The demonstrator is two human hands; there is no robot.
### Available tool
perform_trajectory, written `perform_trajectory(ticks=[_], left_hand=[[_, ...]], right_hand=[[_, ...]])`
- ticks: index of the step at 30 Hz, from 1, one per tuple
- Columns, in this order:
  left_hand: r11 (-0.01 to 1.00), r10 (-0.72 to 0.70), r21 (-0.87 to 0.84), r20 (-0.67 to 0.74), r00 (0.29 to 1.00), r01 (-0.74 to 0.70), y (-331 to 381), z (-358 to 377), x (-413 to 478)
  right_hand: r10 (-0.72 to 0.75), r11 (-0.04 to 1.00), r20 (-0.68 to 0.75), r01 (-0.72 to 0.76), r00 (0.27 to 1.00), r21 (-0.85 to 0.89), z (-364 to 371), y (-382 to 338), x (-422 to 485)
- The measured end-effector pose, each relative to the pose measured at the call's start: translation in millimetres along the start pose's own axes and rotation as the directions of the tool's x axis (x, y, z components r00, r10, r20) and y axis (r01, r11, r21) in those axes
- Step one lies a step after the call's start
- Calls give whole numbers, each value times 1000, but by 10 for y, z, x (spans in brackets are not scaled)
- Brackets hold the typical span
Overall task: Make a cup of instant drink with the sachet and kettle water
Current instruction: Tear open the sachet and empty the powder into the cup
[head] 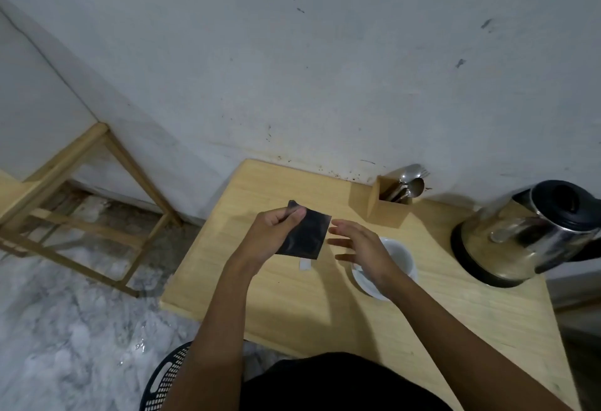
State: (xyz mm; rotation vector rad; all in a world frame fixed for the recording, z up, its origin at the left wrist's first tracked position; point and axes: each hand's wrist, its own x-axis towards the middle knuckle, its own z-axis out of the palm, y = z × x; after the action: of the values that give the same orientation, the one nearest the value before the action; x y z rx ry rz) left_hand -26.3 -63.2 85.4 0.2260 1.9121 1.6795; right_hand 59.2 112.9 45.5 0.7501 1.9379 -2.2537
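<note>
Against a stained grey wall stands a small wooden table (292, 296) carrying a steel kettle (527, 231) and a white cup (401, 256). Above it the left hand (276, 231) pinches the dark sachet (305, 235) — the right hand (361, 248) hovers open just beside it, over the cup.

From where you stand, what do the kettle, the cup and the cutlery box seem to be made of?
The kettle looks like polished steel: its body mirrors the room, with a dark, probably plastic, lid and base. The cup looks like glazed white ceramic, smooth and slightly shiny, on a matching saucer. The cutlery box seems pale matte wood, like the table, though laminate cannot be ruled out.
</note>
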Motion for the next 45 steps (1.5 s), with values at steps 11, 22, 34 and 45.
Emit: perform_trajectory(ticks=[11,22,34,45], left_hand=[[945,33,319,142,989,-77,19,844,175],[935,-73,355,155,985,14,-247,1307,206],[909,-185,407,197,963,91,-200,1356,350],[731,79,629,308,948,-265,-370,1359,654]], right_hand=[[-271,939,-305,182,913,-291,-559,268,-518],[-427,756,-181,240,886,-609,-828,778,-966],[-531,758,-412,198,740,-622,-1057,759,-892],[-474,644,-324,71,819,-762,-1313,283,-568]])
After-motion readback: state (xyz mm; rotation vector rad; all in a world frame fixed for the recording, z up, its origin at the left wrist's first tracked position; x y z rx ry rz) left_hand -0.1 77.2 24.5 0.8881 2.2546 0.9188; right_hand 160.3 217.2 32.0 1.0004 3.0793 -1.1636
